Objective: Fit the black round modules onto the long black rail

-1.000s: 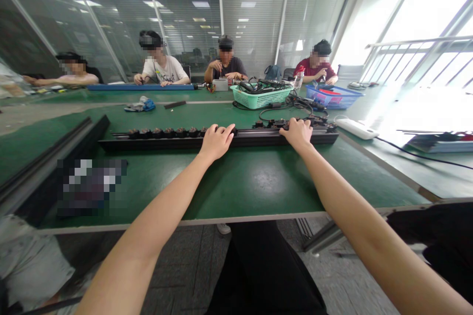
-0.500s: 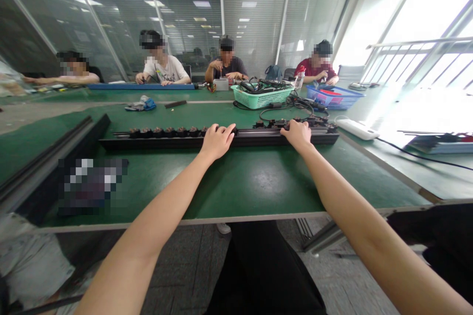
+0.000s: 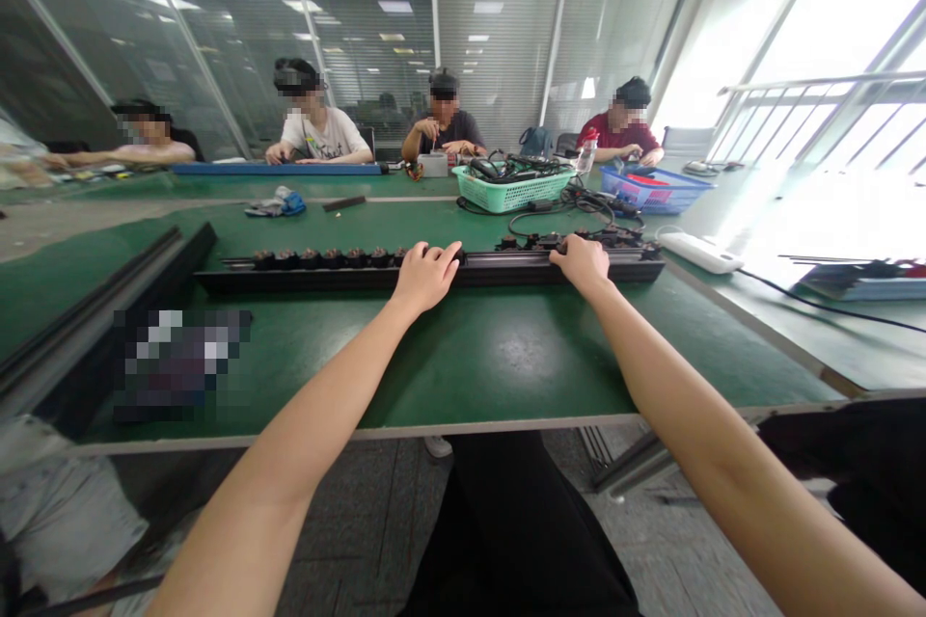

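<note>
A long black rail [image 3: 506,276] lies crosswise on the green table, with a lighter metal strip along its top. Small black round parts [image 3: 310,258] stand in a row on its left half. My left hand [image 3: 425,278] is over the middle of the rail, its fingers bent around a small black part [image 3: 461,256] at the fingertips. Farther right, my right hand [image 3: 585,260] is closed at the rail, thumb and fingers about another dark part [image 3: 561,249], mostly hidden. Several more loose black parts [image 3: 531,242] lie just behind the rail.
Behind the rail are a green basket [image 3: 510,193] of cables, a blue basket [image 3: 651,195] and a grey-blue cloth [image 3: 279,202]. A white power strip [image 3: 698,251] sits at right, another dark rail [image 3: 137,308] at left. Several people work across the table.
My hands and the rail have hardly moved. Across the table, the person in red has shifted their hands slightly lower.
</note>
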`<state>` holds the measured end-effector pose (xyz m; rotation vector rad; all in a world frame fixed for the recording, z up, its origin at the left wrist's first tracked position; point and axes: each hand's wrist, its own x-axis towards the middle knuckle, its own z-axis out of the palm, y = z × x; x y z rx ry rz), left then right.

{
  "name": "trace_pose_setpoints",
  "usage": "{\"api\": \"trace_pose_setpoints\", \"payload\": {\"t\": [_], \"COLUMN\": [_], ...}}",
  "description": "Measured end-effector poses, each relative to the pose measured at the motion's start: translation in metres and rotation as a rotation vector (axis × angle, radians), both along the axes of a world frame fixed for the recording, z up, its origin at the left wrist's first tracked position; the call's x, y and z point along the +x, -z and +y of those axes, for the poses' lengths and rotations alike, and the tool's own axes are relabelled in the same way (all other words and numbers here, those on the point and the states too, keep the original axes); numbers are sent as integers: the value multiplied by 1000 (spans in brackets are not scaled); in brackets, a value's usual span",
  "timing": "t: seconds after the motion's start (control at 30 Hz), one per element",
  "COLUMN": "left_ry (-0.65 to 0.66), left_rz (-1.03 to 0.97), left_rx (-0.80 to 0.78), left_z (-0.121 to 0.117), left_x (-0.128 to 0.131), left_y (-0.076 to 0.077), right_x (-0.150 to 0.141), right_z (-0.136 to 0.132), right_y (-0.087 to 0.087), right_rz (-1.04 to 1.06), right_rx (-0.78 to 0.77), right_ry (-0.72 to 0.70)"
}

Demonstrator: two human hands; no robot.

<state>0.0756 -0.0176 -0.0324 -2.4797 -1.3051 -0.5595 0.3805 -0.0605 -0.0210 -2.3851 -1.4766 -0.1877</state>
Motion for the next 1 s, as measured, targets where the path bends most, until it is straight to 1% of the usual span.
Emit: {"api": "trace_pose_setpoints", "payload": {"t": [0.63, 0.83, 1.0], "left_ry": [16, 4, 21], "left_rz": [-12, 3, -13], "left_rx": [14, 14, 15], "left_z": [4, 1, 2], "left_x": [-1, -1, -1], "left_y": [2, 0, 1], "right_x": [3, 3, 4], "right_z": [0, 1, 0], "right_y": [0, 0, 0], "right_rz": [24, 28, 20], "right_rx": [5, 6, 11], "right_ry": [1, -3, 4]}}
